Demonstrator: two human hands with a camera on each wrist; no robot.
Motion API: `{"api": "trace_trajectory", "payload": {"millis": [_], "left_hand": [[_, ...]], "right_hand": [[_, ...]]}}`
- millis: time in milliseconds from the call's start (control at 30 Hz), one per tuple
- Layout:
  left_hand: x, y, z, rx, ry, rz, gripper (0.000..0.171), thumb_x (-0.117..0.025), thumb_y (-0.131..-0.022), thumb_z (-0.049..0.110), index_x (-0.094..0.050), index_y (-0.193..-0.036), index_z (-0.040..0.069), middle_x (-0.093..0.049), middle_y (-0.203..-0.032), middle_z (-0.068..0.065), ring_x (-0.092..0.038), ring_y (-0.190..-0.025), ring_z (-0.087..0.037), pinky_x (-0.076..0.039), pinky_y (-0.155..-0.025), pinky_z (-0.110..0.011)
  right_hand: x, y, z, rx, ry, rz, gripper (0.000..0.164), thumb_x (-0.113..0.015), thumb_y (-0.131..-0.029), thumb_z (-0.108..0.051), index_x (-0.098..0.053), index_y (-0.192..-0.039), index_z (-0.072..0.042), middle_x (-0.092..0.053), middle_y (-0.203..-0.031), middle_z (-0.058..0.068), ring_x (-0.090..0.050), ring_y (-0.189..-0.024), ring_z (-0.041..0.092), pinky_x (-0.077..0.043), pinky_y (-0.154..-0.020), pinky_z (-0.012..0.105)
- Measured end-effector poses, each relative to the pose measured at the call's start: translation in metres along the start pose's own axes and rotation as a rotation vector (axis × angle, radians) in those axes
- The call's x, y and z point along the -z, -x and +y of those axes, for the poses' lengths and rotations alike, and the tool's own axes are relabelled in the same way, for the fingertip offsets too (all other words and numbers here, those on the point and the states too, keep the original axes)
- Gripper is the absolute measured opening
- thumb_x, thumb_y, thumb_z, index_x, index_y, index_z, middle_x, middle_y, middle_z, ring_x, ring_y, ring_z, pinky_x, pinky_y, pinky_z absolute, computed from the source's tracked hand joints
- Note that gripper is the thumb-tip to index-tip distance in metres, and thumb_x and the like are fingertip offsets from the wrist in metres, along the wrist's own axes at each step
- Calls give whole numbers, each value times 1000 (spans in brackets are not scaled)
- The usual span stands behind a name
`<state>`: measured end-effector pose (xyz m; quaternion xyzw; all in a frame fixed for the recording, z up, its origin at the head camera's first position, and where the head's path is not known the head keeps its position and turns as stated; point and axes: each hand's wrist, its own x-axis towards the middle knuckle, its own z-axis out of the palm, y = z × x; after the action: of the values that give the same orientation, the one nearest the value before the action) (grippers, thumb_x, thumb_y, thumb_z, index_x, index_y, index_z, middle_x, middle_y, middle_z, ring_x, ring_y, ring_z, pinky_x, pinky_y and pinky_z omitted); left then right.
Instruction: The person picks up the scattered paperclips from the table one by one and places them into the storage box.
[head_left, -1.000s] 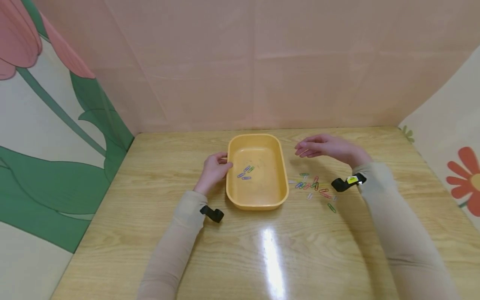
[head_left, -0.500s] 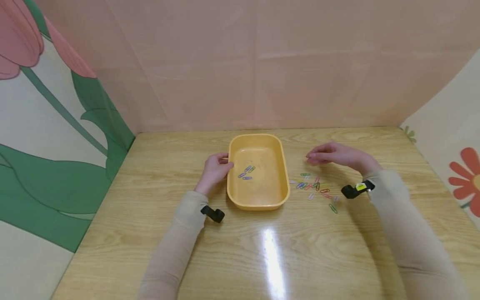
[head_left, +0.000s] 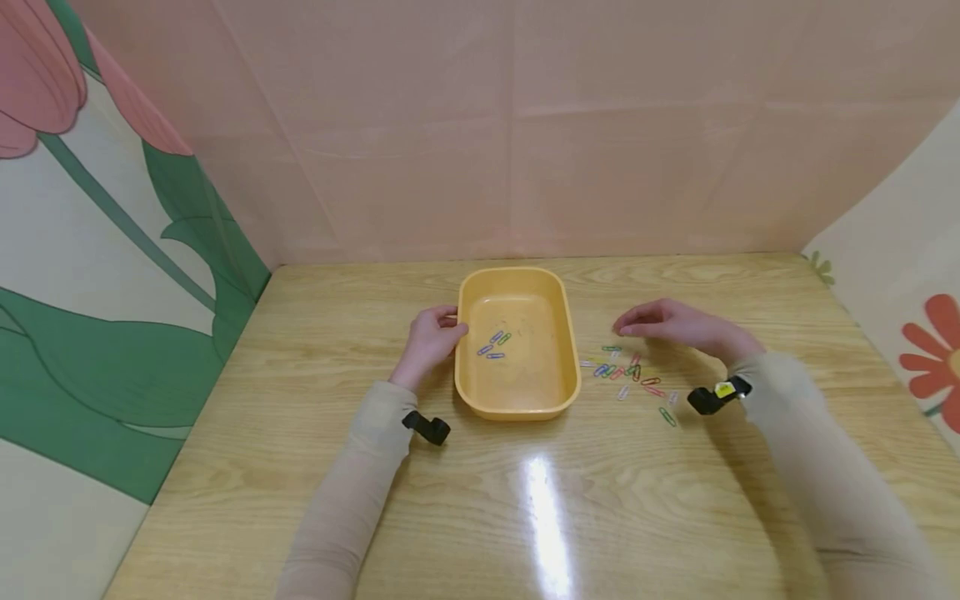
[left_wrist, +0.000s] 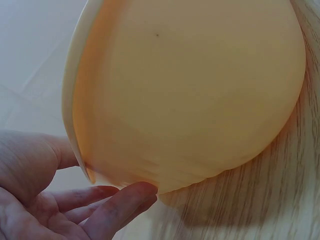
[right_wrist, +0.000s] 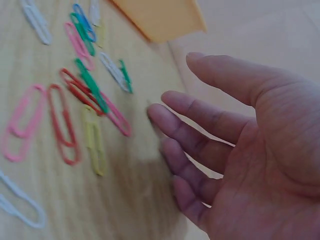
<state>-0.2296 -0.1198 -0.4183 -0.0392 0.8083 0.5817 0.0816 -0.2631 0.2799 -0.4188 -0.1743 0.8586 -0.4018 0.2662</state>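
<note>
A yellow plastic tray (head_left: 536, 358) stands on the table with several paper clips (head_left: 496, 356) lying in it. At its left side my left hand (head_left: 430, 343) holds the rim, the thumb over the edge and fingers against the outer wall (left_wrist: 210, 100). To the right of the tray lies a loose scatter of coloured paper clips (head_left: 635, 371). Over the far side of this scatter my right hand (head_left: 682, 323) hovers with loosely bent fingers. In the right wrist view, thumb and fingers are apart, with red (right_wrist: 65, 125), yellow (right_wrist: 94, 140) and other clips beside them.
The wooden table (head_left: 315, 333) extends around the tray, with a bright light reflection (head_left: 547, 525) near the front. A pink backdrop (head_left: 510, 133) rises behind it. Flower-printed panels (head_left: 150, 317) stand at both sides.
My right hand has moved right and lower, away from the tray, toward the loose paper clips. My left hand and the tray stay in place.
</note>
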Motion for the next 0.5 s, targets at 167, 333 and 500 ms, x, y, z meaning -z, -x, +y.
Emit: {"api": "trace_trajectory", "payload": {"millis": [167,333,500], "left_hand": [[0,-1,-2,5,1,-6,39,-60,-90,6,-57,-128,-2,-62,-110,-18,-63,-94,-27,-57,-70,-33],[-1,-2,-2,13,10,-7,39,-60,-90,6,-57,-128,-1,-62,-109,-17,-63,-94,-26,-57,-69,-31],[-1,-1,-1,18,3,0,38,-60,-90,7,-57,-127,-1,-62,-109,-16,-62,-93,-25,-56,-69,-30]], "right_hand": [[-14,0,-3,2,13,44,39,-59,-95,-35,-63,-121,-6,-61,-124,9,-49,-118,25,-36,-100,44],[-30,0,-8,-10,-8,121,39,-60,-95,-34,-62,-118,-3,-61,-116,13,-54,-101,25,-49,-81,35],[-40,-5,-3,9,-12,175,34,-62,-94,-29,-62,-113,-1,-61,-104,15,-56,-85,23,-53,-64,30]]}}
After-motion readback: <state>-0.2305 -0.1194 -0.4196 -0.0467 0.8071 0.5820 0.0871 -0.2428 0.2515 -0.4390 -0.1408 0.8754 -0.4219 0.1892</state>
